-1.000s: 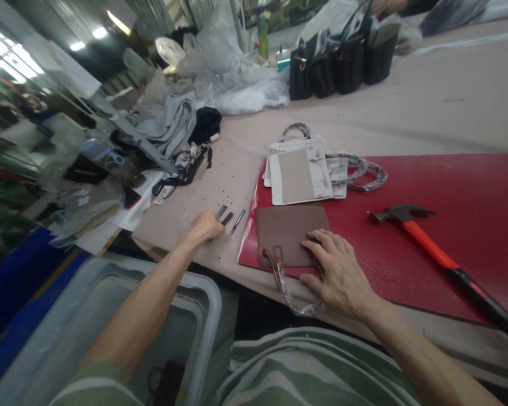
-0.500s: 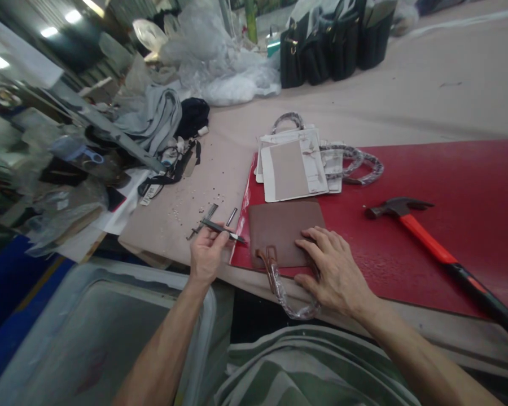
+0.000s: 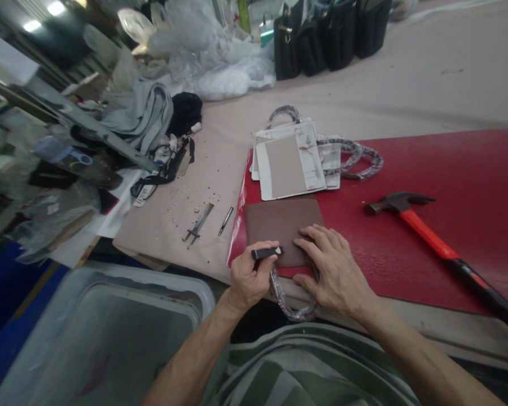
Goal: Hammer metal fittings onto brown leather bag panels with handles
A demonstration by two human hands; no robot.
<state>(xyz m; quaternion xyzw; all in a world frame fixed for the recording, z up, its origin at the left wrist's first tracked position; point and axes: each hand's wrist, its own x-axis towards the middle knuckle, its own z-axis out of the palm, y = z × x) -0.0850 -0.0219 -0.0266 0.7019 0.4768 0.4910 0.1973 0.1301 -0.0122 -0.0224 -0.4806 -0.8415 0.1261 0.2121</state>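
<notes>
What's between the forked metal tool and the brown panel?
In the head view, a slim metal rod lies on the tabletop; then a strip of red mat before the brown panel.

Four black bags [image 3: 338,36], one hammer [image 3: 427,234]
The left hand [image 3: 249,276] holds one dark tool [image 3: 263,254]; left of it lie one forked metal tool [image 3: 200,223] and one slim metal tool [image 3: 226,221]. Under the right hand [image 3: 332,268] is one brown panel [image 3: 281,219], beyond it at least three overlapping pale panels [image 3: 281,166], and to its right the hammer. The bags stand beyond both hands; to their left sits one bin [image 3: 201,286].
</notes>
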